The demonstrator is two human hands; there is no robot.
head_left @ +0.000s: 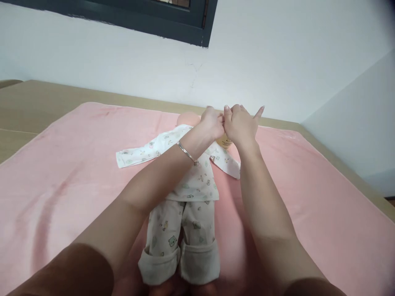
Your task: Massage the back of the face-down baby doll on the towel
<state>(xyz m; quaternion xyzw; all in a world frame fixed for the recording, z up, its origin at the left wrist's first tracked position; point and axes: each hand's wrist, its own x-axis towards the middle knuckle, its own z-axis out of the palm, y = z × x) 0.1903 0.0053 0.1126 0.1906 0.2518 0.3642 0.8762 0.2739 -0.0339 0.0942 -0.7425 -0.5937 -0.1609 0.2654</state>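
Observation:
A doll in a white patterned top (197,181) and matching trousers (197,224) with wide turned-up cuffs lies on a pink cloth (92,135). Near its head (187,119), my left hand (212,122) is cupped, palm partly up, with its fingertips close against my right hand. My right hand (242,123) has its fingers bent over, the little finger sticking out; what they hold is hidden. Directly below it, between my wrists, part of a yellow container (224,141) with dark print shows beside the doll's right-side sleeve (226,162). My left forearm covers part of the top.
The pink cloth is spread over a wooden table (40,96), with some creases at the left. A white wall (138,70) rises behind the table's far edge, with a dark window frame (173,24) above. Another wall section stands at the right.

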